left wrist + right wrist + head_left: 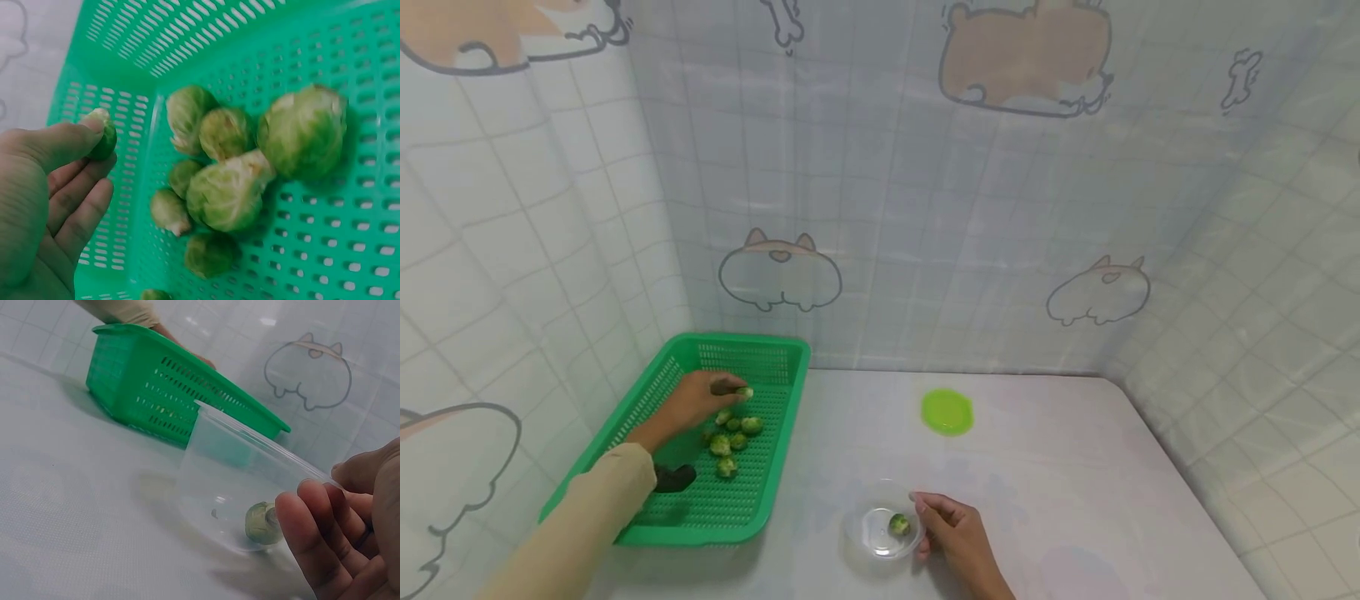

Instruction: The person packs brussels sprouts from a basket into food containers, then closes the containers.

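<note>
My left hand [694, 402] is over the green basket [772, 498] and pinches a small Brussels sprout [105, 139] between thumb and fingers. Several more Brussels sprouts [226, 194] lie in a cluster on the basket's perforated floor. With thumb and fingers my right hand [957, 533] grips the rim of a clear plastic bowl [215, 456] on the table. One Brussels sprout [899, 524] sits inside that bowl, near the right hand's side.
A bright green round lid [947, 412] lies on the white table [1037, 467] beyond the bowl. Behind the table and at both sides hang tile-patterned walls [880, 208] with cartoon dogs. The basket stands at the table's left, its rim raised.
</note>
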Tool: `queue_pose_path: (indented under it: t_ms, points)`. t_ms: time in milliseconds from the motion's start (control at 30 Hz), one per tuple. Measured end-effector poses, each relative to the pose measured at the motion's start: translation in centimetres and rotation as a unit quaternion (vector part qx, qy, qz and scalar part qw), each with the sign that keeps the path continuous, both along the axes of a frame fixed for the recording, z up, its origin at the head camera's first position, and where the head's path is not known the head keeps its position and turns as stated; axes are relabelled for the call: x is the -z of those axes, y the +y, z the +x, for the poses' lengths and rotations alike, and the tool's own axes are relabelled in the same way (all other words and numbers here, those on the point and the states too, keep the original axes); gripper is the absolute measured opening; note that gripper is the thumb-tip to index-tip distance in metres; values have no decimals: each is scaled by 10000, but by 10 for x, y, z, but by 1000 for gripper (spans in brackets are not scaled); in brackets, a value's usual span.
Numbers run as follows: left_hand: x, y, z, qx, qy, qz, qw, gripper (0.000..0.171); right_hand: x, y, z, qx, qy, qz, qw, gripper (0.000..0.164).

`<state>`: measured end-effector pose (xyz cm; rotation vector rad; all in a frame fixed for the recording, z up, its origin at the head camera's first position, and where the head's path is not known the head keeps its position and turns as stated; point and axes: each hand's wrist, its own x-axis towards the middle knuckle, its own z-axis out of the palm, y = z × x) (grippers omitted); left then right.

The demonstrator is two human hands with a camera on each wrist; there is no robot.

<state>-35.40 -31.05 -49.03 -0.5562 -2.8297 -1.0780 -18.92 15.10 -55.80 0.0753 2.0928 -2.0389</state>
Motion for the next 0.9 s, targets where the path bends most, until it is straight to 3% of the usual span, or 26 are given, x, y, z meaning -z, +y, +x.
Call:
queue_pose_path:
  t_ms: [300,567,900]
  points:
    - [-16,5,16,-212,95,-47,9997,33,1,0,2,-4,94,-93,9999,44]
    - [-22,11,30,-54,123,225,9997,29,2,0,1,0,18,-98,9999,44]
    - [-35,36,55,233,16,593,9980,33,3,0,-1,46,-116,-31,9999,46]
